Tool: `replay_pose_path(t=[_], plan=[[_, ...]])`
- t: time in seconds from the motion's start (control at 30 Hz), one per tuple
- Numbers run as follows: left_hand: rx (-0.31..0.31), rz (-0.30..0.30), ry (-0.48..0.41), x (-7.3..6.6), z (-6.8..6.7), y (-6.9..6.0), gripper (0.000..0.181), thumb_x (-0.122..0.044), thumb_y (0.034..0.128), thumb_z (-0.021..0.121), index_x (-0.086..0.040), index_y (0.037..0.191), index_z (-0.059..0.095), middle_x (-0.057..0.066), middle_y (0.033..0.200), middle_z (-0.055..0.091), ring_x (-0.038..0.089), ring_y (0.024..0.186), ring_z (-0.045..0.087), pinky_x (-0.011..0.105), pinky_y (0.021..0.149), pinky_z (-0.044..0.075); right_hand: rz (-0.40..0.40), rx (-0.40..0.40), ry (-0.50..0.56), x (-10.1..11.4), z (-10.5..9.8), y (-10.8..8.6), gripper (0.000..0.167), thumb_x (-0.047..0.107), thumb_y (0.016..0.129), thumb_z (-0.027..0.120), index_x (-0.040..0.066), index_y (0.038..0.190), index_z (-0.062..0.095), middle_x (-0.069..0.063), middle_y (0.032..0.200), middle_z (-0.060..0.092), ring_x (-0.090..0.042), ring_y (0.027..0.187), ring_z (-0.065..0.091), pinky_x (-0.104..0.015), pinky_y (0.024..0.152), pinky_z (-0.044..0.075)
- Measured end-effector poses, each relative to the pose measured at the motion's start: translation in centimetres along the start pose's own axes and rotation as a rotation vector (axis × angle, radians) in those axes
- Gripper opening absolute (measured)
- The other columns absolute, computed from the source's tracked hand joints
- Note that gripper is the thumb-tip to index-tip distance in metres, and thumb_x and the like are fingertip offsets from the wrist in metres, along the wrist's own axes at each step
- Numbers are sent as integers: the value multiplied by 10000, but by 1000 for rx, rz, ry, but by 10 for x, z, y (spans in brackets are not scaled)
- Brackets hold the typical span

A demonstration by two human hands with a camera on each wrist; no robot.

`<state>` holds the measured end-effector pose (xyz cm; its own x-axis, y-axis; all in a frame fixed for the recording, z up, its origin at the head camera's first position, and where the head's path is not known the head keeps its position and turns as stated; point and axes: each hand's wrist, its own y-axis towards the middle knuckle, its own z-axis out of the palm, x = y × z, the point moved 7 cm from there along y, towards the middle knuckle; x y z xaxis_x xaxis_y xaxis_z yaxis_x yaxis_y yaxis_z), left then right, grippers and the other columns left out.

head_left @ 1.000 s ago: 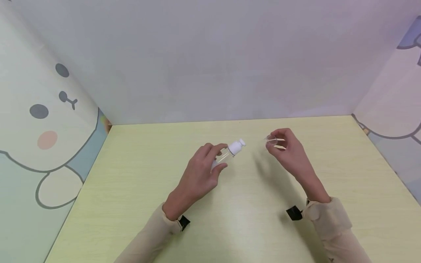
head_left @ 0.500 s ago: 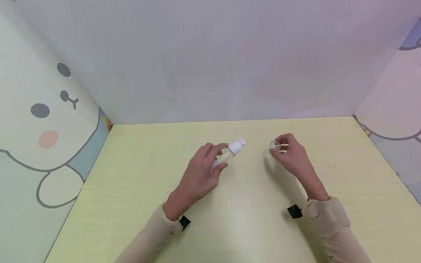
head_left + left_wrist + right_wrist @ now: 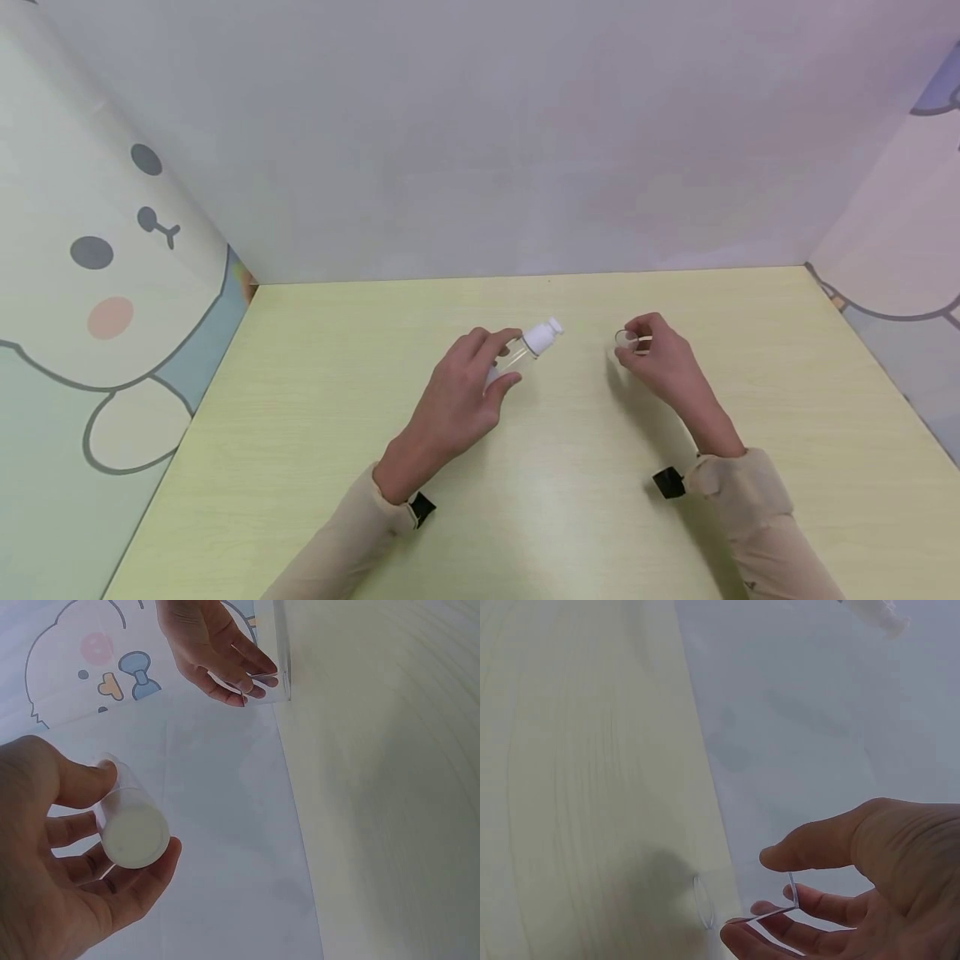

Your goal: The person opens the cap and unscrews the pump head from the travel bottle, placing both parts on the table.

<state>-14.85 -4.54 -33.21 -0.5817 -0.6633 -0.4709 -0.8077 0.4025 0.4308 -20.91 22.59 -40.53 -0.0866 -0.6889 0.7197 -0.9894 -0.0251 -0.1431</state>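
My left hand [image 3: 457, 392] grips a small clear pump bottle [image 3: 516, 357] with a white pump top [image 3: 543, 335], tilted up to the right above the table. In the left wrist view the bottle's round white base [image 3: 135, 836] faces the camera, thumb on one side and fingers on the other. To the right, my right hand [image 3: 663, 358] pinches a clear round cap [image 3: 624, 339] between thumb and fingertips. Seen in the right wrist view, the see-through cap [image 3: 703, 902] shows a thin round rim pointing away from the palm. A gap separates bottle and cap.
Both hands are above a pale wooden table [image 3: 315, 467]. A grey-white wall [image 3: 480, 150] rises at its far edge, and side panels [image 3: 112, 358] printed with cartoon animals flank it. Black square pieces [image 3: 669, 482] hang at the sleeve cuffs.
My right hand has moved slightly to the right and nearer with the clear cap, away from the pump bottle. The left hand and bottle stay almost still.
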Motion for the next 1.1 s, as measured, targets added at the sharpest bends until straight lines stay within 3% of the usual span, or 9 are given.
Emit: replay_pose_path(t=[0.23, 0.4, 0.53, 0.67, 0.77, 1.1], plan=[[-5, 4, 0, 0, 1, 0, 495, -105, 929, 783, -123, 1390, 602, 50, 1090, 654, 197, 945, 614, 312, 742, 529, -12, 5, 2, 1, 1, 0, 461, 158, 991, 620, -37, 1373, 451, -249, 1380, 543, -432, 1268, 606, -397, 853, 547], [-7, 11, -5, 0, 3, -1, 498, -93, 927, 783, -121, 1389, 598, 74, 1100, 668, 209, 957, 623, 313, 744, 531, -29, -14, 2, 5, -1, -2, 511, 174, 999, 627, -56, 1418, 447, -271, 1418, 525, -452, 1278, 592, -508, 949, 551], [-7, 10, -10, 1, 4, -1, 499, -85, 930, 778, -118, 1391, 592, 83, 1110, 672, 214, 963, 627, 310, 740, 532, -77, -116, 0, 14, -9, -6, 470, 166, 1003, 614, -57, 1399, 493, -278, 1395, 550, -459, 1251, 594, -570, 1023, 507], [-5, -4, -23, 2, 5, 0, 507, -85, 930, 779, -96, 1396, 578, 72, 1128, 673, 222, 984, 649, 322, 776, 564, -151, -253, 6, 29, -16, -14, 366, 118, 1003, 609, -34, 1332, 561, -248, 1340, 604, -433, 1200, 614, -569, 1017, 502], [-6, -17, -38, 2, 6, 0, 509, -89, 934, 777, -76, 1397, 567, 68, 1141, 671, 226, 994, 658, 339, 811, 583, -195, -308, 38, 38, -18, -20, 317, 82, 997, 615, -14, 1299, 593, -220, 1314, 633, -409, 1166, 639, -555, 992, 524], [-20, -57, -95, 2, 6, 0, 478, -97, 941, 772, -67, 1372, 567, 54, 1152, 660, 207, 996, 646, 363, 825, 589, -287, -268, 107, 59, -1, -26, 273, 99, 1014, 642, 43, 1279, 612, -140, 1271, 662, -325, 1133, 668, -489, 951, 538]])
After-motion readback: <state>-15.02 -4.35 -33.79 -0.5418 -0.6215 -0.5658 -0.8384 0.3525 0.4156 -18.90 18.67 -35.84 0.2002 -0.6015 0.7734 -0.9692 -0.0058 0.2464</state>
